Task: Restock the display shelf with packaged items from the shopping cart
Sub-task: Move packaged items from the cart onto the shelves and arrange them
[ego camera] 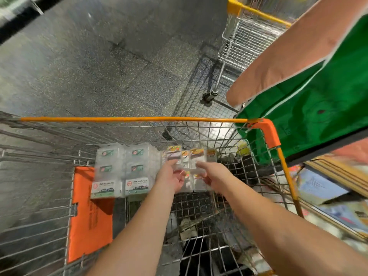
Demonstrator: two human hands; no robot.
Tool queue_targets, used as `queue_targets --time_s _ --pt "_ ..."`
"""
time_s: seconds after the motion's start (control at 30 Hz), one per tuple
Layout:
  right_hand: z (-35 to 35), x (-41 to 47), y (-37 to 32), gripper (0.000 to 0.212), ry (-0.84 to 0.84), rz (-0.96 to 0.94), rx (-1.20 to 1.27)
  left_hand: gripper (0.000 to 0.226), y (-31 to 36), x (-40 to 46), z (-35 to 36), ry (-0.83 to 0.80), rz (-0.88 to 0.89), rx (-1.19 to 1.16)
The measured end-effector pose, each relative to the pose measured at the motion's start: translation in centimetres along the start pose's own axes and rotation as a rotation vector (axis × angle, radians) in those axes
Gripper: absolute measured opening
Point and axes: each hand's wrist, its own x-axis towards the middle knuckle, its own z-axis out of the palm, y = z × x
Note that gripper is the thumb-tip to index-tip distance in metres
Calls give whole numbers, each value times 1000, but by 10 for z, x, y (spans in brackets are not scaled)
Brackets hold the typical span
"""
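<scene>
Both hands, left (172, 177) and right (214, 176), reach into the cart (268, 134) and seem to grip small packs (189, 162) at 12 o'clock; blur hides the fingers. More packs (123, 168) wait at 10 o'clock, so plenty is left

Motion blur smears the whole frame. Labels on the clear plastic packs with orange-yellow header cards (191, 166) are unreadable, and both hands' fingertips (175, 163) melt into them, so the grip cannot be told. Print on the clear plastic cases with green-and-white labels (122, 170) is too small to read. The green fabric bag (318, 108) runs off the right edge. The boxes at lower right (326, 188) are blurred beyond telling.
</scene>
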Motion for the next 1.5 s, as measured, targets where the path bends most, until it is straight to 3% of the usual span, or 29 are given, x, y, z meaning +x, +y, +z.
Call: queue_targets --time_s 0.17,0.23,0.3,0.37,0.43,0.6,0.67,0.77,0.83,0.9,0.97,1.1,1.27,1.5 --pt "-53 -90 -19 19 -32 -193 57 27 -19 -93 29 -194 148 297" --pt "-79 -124 -28 14 -40 -283 89 18 -27 -125 46 -221 238 404" --pt "-106 -157 -34 23 -18 -378 111 8 -34 -157 69 -266 323 477" --pt "-138 -193 -37 37 44 -460 123 13 -47 -187 96 -321 400 549" --pt "-170 -223 -35 33 51 -558 96 12 -61 -210 120 -362 486 638" --pt "-259 -286 -24 24 72 -691 160 40 -114 -261 181 -418 746 922" --pt "-292 -297 -17 47 86 -674 199 52 -135 -274 206 -395 870 1023" --pt "-344 -307 -6 26 239 -728 237 70 -168 -291 247 -414 978 1139" --pt "-374 -312 -4 29 291 -739 235 61 -188 -310 272 -413 1056 1212" --pt "-411 -322 -1 17 271 -774 264 40 -214 -329 301 -409 1133 1306" --pt "-438 -329 -4 10 293 -795 272 40 -228 -335 328 -414 1197 1376" --pt "-497 -334 -17 10 370 -843 179 73 -253 -337 397 -351 1198 1500" --pt "-557 -325 -56 22 513 -746 7 58 -271 -335 467 -218 1288 1595" --pt "-584 -281 -80 34 567 -592 -127 48 -294 -299 507 68 1467 1844"
